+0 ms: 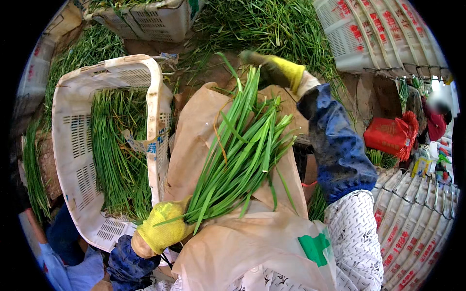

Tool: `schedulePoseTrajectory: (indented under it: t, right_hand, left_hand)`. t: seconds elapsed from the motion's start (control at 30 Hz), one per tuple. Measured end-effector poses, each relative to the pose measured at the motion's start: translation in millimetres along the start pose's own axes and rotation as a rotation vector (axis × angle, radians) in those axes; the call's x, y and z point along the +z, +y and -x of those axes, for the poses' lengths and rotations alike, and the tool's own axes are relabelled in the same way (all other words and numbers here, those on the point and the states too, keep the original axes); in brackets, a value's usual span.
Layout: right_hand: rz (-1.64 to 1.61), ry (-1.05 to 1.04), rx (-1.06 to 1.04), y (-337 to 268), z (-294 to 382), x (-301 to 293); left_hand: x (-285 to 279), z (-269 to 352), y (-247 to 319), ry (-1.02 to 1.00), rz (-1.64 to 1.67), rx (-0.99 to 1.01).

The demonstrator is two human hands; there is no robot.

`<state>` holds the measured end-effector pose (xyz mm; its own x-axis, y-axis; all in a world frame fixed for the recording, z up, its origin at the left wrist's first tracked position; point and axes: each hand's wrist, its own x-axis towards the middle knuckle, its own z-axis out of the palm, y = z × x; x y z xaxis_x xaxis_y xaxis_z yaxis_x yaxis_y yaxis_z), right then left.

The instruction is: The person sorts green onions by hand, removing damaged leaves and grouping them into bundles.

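Observation:
My left hand (164, 227), in a yellow knitted glove, grips a loose bunch of Chinese chives (236, 156) by its lower, leafy end. The bunch slants up and right across my lap, its pale cut ends fanned out at the top. A brownish plastic apron (200, 127) lies beneath it. My right hand (273, 69), in a soiled yellow and dark glove, is beyond the cut ends; motion blurs its fingers, so whether they hold anything is unclear. To my left a white plastic crate (156, 102) holds chives laid side by side (116, 152), with a torn printed strip on its rim.
Loose chives (262, 25) are heaped on the floor ahead. Another filled crate (156, 25) stands at the far left. Stacked white crates (378, 36) rise at the far right, more (415, 229) at the near right. A red bag (389, 134) lies between. People sit at both sides.

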<state>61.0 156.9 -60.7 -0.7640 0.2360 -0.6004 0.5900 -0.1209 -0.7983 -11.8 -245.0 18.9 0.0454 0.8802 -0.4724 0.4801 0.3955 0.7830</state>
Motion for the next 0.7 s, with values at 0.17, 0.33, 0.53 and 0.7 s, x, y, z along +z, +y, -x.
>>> schedulePoseTrajectory:
  t: [0.17,0.33,0.53,0.7]
  right_hand:
    - [-0.326,-0.322,-0.344,-12,8,15]
    - [-0.529,-0.087,-0.632,-52,16,-24]
    - [0.419,0.491,-0.664,-6,86,-42]
    - [1.02,0.411,-0.982,-8,102,77]
  left_hand:
    - [-12,-2,16,0.094,0.016,-0.089]
    - [-12,14,22,0.244,0.379,-0.216]
    - [5,-7,-10,0.15,0.221,-0.038]
    - [5,-1,-3,0.184,0.4,-0.419]
